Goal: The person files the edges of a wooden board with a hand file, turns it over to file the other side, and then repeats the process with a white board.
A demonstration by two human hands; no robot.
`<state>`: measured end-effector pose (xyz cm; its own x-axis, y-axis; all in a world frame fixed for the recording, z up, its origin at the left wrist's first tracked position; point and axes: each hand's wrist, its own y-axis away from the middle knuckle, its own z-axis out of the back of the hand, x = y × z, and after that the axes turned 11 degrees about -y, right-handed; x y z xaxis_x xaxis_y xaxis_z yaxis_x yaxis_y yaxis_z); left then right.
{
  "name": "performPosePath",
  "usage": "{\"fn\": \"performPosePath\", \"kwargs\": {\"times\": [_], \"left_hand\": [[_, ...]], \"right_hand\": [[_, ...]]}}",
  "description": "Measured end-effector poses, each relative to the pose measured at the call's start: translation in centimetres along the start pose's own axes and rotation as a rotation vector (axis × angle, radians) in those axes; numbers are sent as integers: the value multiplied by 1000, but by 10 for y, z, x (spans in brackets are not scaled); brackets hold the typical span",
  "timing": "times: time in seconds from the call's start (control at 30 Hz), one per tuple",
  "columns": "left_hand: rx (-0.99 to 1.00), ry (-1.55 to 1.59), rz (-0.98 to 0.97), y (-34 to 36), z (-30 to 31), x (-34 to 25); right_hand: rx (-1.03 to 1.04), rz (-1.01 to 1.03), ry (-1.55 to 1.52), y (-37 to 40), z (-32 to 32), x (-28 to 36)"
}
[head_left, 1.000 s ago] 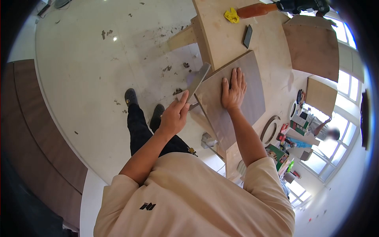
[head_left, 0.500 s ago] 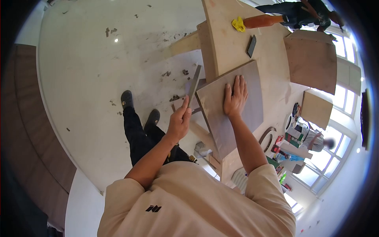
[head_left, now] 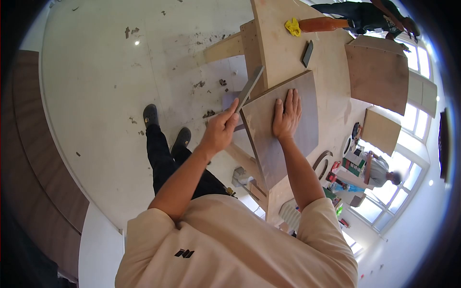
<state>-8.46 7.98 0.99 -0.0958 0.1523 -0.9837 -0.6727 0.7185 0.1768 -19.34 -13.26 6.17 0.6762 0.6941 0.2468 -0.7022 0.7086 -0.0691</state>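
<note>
My left hand [head_left: 218, 130] is closed around one end of a long flat grey metal file [head_left: 250, 89]. The file slants up and away, lying against or very near the left edge of a grey-brown laminated board [head_left: 283, 149]; exact contact is hard to tell. My right hand [head_left: 287, 115] lies flat on the board's top face, fingers stretched forward and thumb apart. The board rests on the wooden workbench [head_left: 331, 91], its near-left part sticking out past the bench's edge.
On the bench are a dark flat piece [head_left: 308, 54], a yellow cloth [head_left: 292, 27] and an orange tapered object [head_left: 324, 24]. Curved panels [head_left: 377, 72] stand beyond. Two people, one at the far end [head_left: 379, 17], another at right [head_left: 379, 170], are nearby. Scraps [head_left: 199, 84] litter the floor.
My left hand and the file have moved forward and to the right along the board's edge. My right hand stays flat on the board. The person at right has shifted.
</note>
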Motion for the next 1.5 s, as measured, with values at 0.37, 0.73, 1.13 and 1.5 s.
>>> {"fn": "performPosePath", "kwargs": {"times": [0.37,0.73,1.13,1.5], "left_hand": [[243,2,-64,-15,34,-5],[118,-356,96,6,200,64],[212,-317,340,20,239,-20],[620,-469,156,-2,123,-115]], "right_hand": [[27,-4,1,-3,2,0],[215,171,-161,12,6,113],[-28,-81,-223,21,-27,136],[-105,-285,-137,190,7,46]]}}
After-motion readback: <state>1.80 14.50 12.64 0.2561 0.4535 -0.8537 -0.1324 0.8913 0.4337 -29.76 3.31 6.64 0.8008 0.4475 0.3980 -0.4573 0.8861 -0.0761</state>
